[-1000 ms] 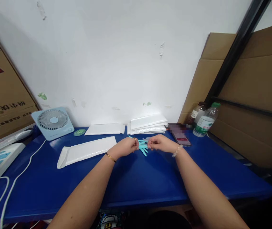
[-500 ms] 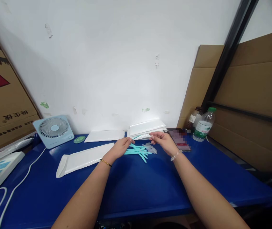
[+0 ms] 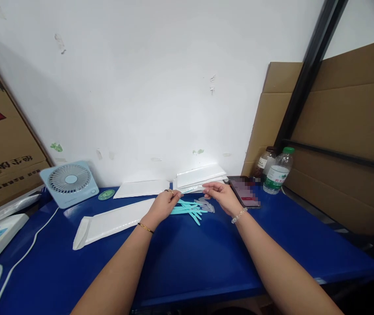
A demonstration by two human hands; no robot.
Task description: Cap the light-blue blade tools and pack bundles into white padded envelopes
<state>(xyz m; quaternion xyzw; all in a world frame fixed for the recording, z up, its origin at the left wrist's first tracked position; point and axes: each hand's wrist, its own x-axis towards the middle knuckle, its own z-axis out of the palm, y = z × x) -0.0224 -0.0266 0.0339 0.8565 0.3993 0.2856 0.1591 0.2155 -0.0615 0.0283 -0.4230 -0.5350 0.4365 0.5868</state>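
My left hand (image 3: 165,204) pinches one end of a slim turquoise stick (image 3: 187,191), held just above the table. At the stick's other end, my right hand (image 3: 220,195) has thumb and forefinger pressed together; whatever small thing is between them is too fine to make out. Below the hands lies a loose pile of turquoise sticks (image 3: 192,208). Several small clear plastic pieces (image 3: 207,204), shaped like narrow caps, lie at the pile's right side.
White padded mailers (image 3: 200,176) are stacked against the wall, with another padded mailer (image 3: 114,222) left of my left hand. A fan (image 3: 72,181) stands far left, a phone (image 3: 246,194) lies right. Bottles (image 3: 277,175) stand behind, near the cardboard (image 3: 259,122). The table (image 3: 203,262) is blue.
My right hand has come slightly closer to my left, and the gap between the stick and the right fingers has narrowed. The whole view has shifted a little.
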